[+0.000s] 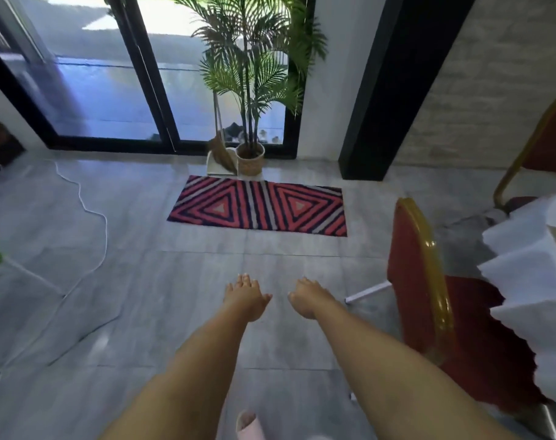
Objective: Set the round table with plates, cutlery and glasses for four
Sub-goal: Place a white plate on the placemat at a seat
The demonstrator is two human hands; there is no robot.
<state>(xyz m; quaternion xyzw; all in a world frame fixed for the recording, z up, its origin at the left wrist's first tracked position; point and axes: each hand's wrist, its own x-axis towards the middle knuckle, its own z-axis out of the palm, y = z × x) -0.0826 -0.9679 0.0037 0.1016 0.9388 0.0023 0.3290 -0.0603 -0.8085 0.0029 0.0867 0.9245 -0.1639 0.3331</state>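
My left hand (pixel 246 296) and my right hand (pixel 306 298) are stretched out side by side in front of me, above the grey tiled floor. Both hang with loosely relaxed fingers and hold nothing. At the right edge of the view the table shows only as a white pleated tablecloth (pixel 530 281) with a strip of its top. No plates, cutlery or glasses are in view.
A red chair with a gold frame (pixel 429 281) stands pushed against the table, and a second one (pixel 543 147) is at the far right. Ahead lie a red striped mat (pixel 259 204), a potted palm (pixel 249 157) and glass doors. A white cable (pixel 92 214) trails across the floor at left.
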